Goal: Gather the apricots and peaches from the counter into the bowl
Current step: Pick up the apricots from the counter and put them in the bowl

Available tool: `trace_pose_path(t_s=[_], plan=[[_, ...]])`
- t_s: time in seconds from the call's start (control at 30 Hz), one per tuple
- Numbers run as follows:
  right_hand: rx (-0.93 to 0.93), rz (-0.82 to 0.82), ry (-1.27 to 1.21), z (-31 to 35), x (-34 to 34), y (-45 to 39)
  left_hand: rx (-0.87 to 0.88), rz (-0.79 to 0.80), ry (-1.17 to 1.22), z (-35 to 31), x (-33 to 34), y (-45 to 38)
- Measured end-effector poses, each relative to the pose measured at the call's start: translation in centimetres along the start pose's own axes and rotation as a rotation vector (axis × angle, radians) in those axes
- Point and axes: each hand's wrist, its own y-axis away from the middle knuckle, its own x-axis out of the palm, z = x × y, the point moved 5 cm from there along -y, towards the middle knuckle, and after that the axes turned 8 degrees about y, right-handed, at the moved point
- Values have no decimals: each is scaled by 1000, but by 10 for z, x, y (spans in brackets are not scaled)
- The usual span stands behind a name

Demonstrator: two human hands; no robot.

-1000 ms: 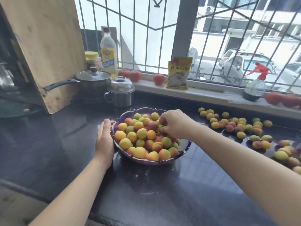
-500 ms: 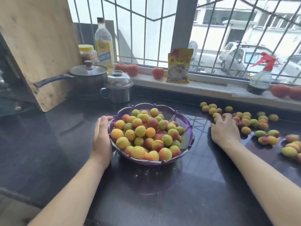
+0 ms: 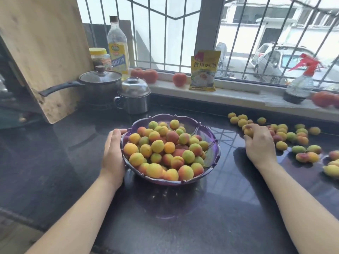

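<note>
From the head view, the step in hand looks like another pickup: the right hand is down on the dark table at the near edge of the loose fruit, which lies scattered to the right of the bowl and runs off toward the right edge of the frame. Its grip is closed around fruit: the fingers curl over at least 1 yellow-orange apricot, which shows at the fingertips, though how many pieces sit under the palm is hidden. The left hand lies along the left side of the purple bowl, its grip a loose cup with the fingers bent round the rim and touching it, apparently steadying it. The bowl stands in the middle of the table, between the 2 hands, and is already heaped with apricots and peaches, so the task seems well along but not finished, since many pieces remain on the table. The next move, as I judge it, calls for lifting the handful clear and carrying it left over the rim; with the pile so high, the fruit would need setting down gently near the back right, where some bare wall shows, or pieces may roll out.
</note>
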Motion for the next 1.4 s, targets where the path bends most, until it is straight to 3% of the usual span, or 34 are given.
trace_pose_path(t_s=[0.1, 0.27, 0.37, 0.43, 0.53, 0.73, 0.9, 0.97, 1.03, 1.1, 1.17, 1.2, 1.3, 1.4], plan=[[19, 25, -134, 18, -24, -5, 7, 2, -9, -1, 1, 0], [-144, 369, -416, 125, -75, 13, 3, 3, -12, -2, 1, 2], [-308, 503, -304, 182, -79, 47, 12, -6, -24, -6, 2, 4], [-351, 495, -159, 198, -65, 60, 19, -13, -30, -7, 3, 5], [-362, 450, -33, 203, -46, 64, 22, -15, -45, -8, 2, 6], [-437, 557, -24, 205, -43, 69, 36, -3, -64, -11, 2, 5], [-470, 528, 64, 206, -46, 69, 36, 6, -58, -11, 2, 6], [-464, 541, 5, 204, -50, 69, 44, 7, -58, -11, 1, 6], [-351, 525, -208, 192, -58, 61, 52, 11, -60, -11, 2, 6], [-185, 341, -345, 157, -58, 37, 64, 12, -43, -10, 2, 5], [-42, 169, -205, 106, -41, 10, 77, 15, -35, -9, 3, 5], [20, 160, -74, 79, -28, 0, 86, 21, -29, -9, 3, 4], [124, 307, 256, 18, 9, -12, 101, 28, -26, -7, 3, 2], [121, 300, 370, 2, 22, -22, 105, 1, -19, -6, 2, 0]])
